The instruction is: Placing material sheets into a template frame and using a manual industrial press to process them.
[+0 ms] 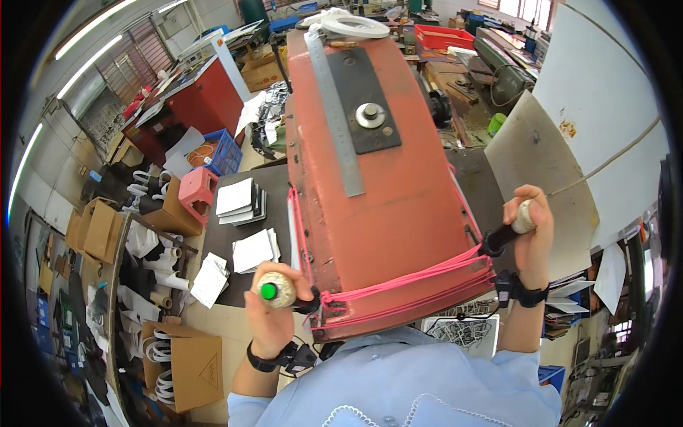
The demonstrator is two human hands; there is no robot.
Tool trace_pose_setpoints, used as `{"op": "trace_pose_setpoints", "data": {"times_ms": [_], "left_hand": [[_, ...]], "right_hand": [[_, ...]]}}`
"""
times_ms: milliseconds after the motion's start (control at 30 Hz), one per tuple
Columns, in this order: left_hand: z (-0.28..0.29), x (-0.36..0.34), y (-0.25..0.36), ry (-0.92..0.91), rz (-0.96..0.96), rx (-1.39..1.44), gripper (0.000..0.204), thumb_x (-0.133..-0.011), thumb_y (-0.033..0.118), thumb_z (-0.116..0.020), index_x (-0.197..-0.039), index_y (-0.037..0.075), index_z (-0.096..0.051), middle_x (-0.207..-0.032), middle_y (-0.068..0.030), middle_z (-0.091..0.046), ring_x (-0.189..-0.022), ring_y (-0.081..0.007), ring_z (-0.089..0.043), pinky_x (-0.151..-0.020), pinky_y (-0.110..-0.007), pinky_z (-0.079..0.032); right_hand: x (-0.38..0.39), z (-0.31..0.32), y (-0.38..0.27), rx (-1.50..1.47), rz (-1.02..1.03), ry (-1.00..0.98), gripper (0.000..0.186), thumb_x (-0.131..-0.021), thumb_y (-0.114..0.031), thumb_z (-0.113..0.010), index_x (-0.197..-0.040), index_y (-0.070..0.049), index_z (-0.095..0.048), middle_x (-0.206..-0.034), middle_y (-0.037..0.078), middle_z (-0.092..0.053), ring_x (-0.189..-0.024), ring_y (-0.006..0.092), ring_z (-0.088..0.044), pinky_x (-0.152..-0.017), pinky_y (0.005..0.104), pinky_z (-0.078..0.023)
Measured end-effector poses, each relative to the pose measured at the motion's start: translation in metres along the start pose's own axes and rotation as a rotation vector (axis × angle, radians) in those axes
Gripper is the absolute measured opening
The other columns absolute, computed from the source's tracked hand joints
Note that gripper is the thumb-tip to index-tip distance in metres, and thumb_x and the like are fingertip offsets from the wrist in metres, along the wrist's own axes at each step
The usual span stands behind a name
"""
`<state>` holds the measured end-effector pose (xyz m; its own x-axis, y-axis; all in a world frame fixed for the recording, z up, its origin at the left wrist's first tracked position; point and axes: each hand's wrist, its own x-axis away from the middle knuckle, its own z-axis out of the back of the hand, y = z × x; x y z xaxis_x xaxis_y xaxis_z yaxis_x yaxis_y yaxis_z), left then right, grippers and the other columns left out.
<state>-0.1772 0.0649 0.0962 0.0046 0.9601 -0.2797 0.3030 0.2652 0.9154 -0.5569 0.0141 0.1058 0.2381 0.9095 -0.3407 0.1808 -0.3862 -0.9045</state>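
In front of me stands a large red-painted machine housing (405, 220). My left hand (272, 329) is closed round a handle (281, 287) with a pale wrapped grip and a green button on its end, at the housing's near left corner. On the right side, my right hand (535, 238) grips a second handle (524, 217), dark at its base and wrapped in pale material at its end. Pink cord (405, 276) runs in several strands across the housing's near end, between the handles. A long steel ruler (331, 117) lies on top, next to a black plate (380, 132) with a bolt.
Stacks of white sheets (240, 201) rest on the dark table left of the machine. A pink stool (197, 191), a blue crate (222, 153) and an open cardboard box (197, 371) stand farther left. A tray of metal pieces (466, 331) sits below, near my right forearm.
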Motion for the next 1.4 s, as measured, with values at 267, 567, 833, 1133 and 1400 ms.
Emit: {"op": "trace_pose_setpoints", "data": {"times_ms": [267, 567, 833, 1133, 1400], "left_hand": [[-0.037, -0.013, -0.005, -0.528, 0.044, -0.040, 0.075, -0.079, 0.018, -0.081, -0.135, 0.003, -0.033, -0.116, -0.0138, -0.056, -0.108, -0.0212, -0.056, -0.097, -0.035, -0.042], [-0.070, -0.030, -0.061, -0.724, -0.248, -0.664, 0.075, -0.084, 0.028, -0.073, -0.143, 0.001, -0.036, -0.145, -0.0275, -0.037, -0.132, -0.0422, -0.041, -0.108, -0.046, -0.035], [0.009, -0.053, -0.133, -0.524, -0.243, -1.237, 0.056, -0.090, 0.024, -0.066, -0.136, -0.001, -0.047, -0.141, -0.0264, -0.044, -0.132, -0.0429, -0.040, -0.109, -0.046, -0.036], [0.005, -0.051, -0.156, -0.432, -0.292, -1.203, 0.046, -0.089, 0.019, -0.067, -0.130, 0.002, -0.055, -0.134, -0.0260, -0.049, -0.118, -0.0400, -0.052, -0.098, -0.043, -0.046], [0.006, -0.050, -0.156, -0.415, -0.285, -1.173, 0.044, -0.088, 0.016, -0.069, -0.128, 0.002, -0.058, -0.135, -0.0254, -0.049, -0.116, -0.0389, -0.053, -0.095, -0.042, -0.048]], "right_hand": [[-0.057, 0.078, 0.001, -0.016, 0.048, -0.089, 0.037, -0.096, -0.030, -0.052, -0.114, 0.002, -0.059, -0.090, 0.008, -0.061, -0.087, 0.0162, -0.056, -0.082, 0.0281, -0.042], [-0.018, 0.045, -0.006, 0.536, 0.259, 0.269, 0.047, -0.104, -0.034, -0.043, -0.129, 0.004, -0.054, -0.127, 0.015, -0.059, -0.122, 0.0230, -0.054, -0.106, 0.0371, -0.038], [0.026, 0.000, 0.023, -0.126, 0.032, 0.027, 0.061, -0.105, -0.052, -0.028, -0.128, 0.000, -0.050, -0.110, 0.009, -0.061, -0.103, 0.0191, -0.055, -0.096, 0.0350, -0.042], [-0.009, 0.020, 0.034, 0.524, 0.359, 0.444, 0.045, -0.100, -0.022, -0.054, -0.136, 0.001, -0.044, -0.126, 0.012, -0.054, -0.120, 0.0220, -0.048, -0.106, 0.0379, -0.036], [0.015, -0.054, 0.154, 0.930, 0.245, -0.200, 0.018, -0.084, -0.018, -0.066, -0.093, -0.002, -0.066, -0.120, 0.019, -0.057, -0.118, 0.0357, -0.050, -0.100, 0.0446, -0.039]]}}
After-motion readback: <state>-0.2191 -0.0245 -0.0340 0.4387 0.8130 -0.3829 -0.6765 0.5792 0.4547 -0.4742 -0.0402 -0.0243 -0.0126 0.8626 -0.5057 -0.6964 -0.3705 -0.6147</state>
